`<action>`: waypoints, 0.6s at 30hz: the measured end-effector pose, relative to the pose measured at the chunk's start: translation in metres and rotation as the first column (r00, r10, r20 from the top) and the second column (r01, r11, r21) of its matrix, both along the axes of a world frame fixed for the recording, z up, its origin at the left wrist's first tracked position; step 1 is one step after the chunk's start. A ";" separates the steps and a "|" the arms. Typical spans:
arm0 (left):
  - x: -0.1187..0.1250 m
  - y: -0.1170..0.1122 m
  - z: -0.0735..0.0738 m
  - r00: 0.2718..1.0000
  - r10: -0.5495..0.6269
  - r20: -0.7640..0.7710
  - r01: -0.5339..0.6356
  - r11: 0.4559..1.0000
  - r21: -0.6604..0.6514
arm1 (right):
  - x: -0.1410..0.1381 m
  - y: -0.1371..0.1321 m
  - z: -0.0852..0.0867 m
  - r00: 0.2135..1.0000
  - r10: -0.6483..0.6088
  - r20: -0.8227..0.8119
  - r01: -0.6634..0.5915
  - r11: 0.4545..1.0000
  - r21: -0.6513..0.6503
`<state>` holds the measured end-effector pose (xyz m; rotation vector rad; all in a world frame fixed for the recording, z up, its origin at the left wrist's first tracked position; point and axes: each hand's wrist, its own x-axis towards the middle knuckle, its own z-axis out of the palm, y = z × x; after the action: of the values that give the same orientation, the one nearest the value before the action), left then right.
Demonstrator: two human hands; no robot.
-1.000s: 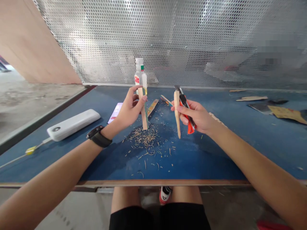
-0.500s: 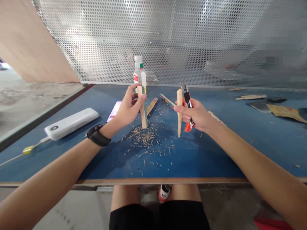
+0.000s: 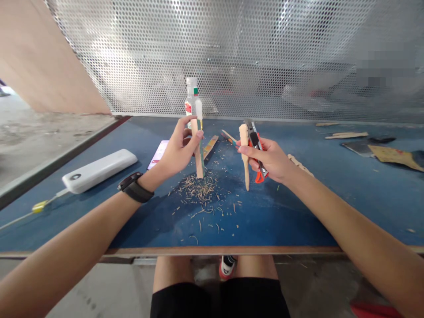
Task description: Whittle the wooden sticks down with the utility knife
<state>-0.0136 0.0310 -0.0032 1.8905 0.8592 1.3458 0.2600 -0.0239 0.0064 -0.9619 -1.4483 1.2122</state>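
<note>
Between thumb and fingers, my left hand (image 3: 182, 143) grips an upright wooden strip (image 3: 198, 154) with a green painted side. Its lower end is just above or on a pile of wood shavings (image 3: 200, 187); I cannot tell which. My right hand (image 3: 265, 159) is closed around two things at once. One is a carved wooden stick (image 3: 244, 152), knobbed at the top and narrowing downward. Behind it leans a utility knife (image 3: 255, 137) with black, silver and orange parts; whether its blade is out I cannot make out.
On the blue table (image 3: 265, 221) lie a white power bank (image 3: 99, 170) with a cable, a phone (image 3: 158, 154), painted wood strips (image 3: 210, 148) and another carved piece (image 3: 300, 164). Bottles (image 3: 194, 104) stand before the perforated metal screen (image 3: 232, 53). Sandpaper (image 3: 397, 155) and wood scraps (image 3: 347, 134) lie right.
In my right hand the carved stick has turned, its knobbed top now showing and tilted left. The utility knife has shifted with it. My left hand and the strip stay nearly still.
</note>
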 end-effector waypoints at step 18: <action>0.000 -0.001 0.000 1.000 -0.008 0.005 0.008 1.000 -0.025 | 0.002 0.002 -0.007 0.990 -0.019 0.139 0.009 0.998 0.069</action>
<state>-0.0133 0.0299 -0.0032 1.8690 0.8608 1.3287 0.2625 -0.0215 -0.0007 -1.0251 -1.5804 1.0955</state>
